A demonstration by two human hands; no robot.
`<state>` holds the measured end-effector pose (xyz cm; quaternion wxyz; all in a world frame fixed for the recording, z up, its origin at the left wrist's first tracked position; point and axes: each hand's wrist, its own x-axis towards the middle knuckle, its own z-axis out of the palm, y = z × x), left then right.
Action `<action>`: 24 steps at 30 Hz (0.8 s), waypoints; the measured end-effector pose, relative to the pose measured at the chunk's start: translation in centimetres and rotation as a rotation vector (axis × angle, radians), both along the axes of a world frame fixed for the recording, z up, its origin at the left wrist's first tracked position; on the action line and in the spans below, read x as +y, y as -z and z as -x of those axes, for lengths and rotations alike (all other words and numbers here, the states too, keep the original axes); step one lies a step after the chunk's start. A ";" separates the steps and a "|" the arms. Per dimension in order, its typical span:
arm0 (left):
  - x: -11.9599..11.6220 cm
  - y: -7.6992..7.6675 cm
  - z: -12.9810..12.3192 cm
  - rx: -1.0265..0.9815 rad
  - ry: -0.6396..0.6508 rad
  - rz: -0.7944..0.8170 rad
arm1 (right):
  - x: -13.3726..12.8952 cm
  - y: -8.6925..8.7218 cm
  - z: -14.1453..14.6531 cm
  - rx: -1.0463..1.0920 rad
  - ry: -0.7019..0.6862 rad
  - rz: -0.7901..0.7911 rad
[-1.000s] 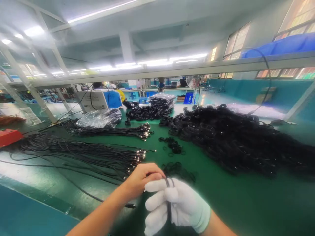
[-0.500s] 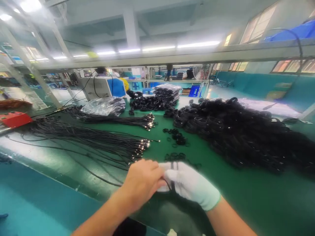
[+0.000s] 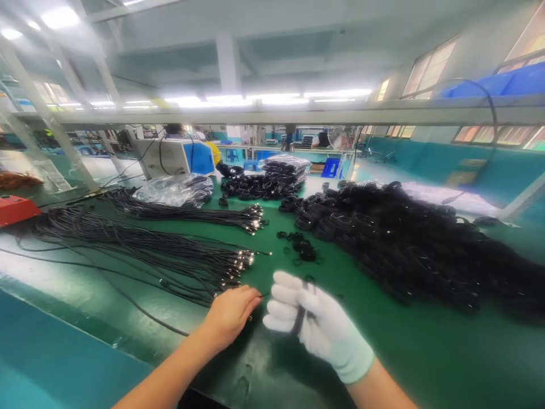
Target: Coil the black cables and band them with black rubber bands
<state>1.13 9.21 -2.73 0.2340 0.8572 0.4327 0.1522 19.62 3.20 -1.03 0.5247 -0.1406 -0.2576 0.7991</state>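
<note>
My left hand (image 3: pixel 230 318), bare, is closed on a black cable (image 3: pixel 149 312) that trails away to the left across the green table. Facing it, my right hand (image 3: pixel 313 321) wears a white glove; its fingers curl around a dark looped cable (image 3: pixel 300 312) lying across the palm. A small gap separates the two hands. Just beyond my left hand lies a bundle of black cables (image 3: pixel 162 250) with shiny metal ends. Behind it rests a second black bundle (image 3: pixel 191 213). Several small black rings (image 3: pixel 303 250) sit beyond my gloved hand.
A big heap of coiled black cables (image 3: pixel 395 238) covers the right of the green table (image 3: pixel 251 369). At the back are clear plastic bags (image 3: pixel 174 190), a smaller coil pile (image 3: pixel 259 184) and a blue-and-white machine (image 3: pixel 176 156). A red box (image 3: pixel 17 210) stands far left.
My left hand has moved left, away from the gloved hand, which it was touching before. The fingers of my right hand have spread somewhat. The camera view has shifted slightly.
</note>
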 end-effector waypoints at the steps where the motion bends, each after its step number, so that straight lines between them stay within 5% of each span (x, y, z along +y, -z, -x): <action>1: -0.6 0.3 0.2 0.088 -0.039 -0.086 | 0.2 -0.1 -0.3 -0.013 0.055 0.002; 5: -4.2 0.3 -0.7 0.279 -0.019 -0.293 | 0.8 0.1 -0.6 -0.069 0.158 0.026; 8: -5.8 -0.5 -1.9 0.216 0.084 -0.380 | 0.8 0.3 0.0 -0.228 0.181 0.069; 11: -5.2 -1.8 -1.9 0.134 0.177 -0.506 | 0.3 0.6 0.4 -0.426 0.076 0.037; 14: -3.7 -3.7 -0.4 0.099 0.304 -0.525 | -0.5 1.3 0.6 -0.386 -0.159 -0.044; 19: -2.2 -5.3 1.9 -0.062 0.279 -0.148 | -1.6 2.1 1.8 -0.162 -0.501 0.048; 24: -1.4 -3.1 1.7 -0.381 0.184 0.337 | -1.7 2.4 3.4 0.022 -0.553 0.179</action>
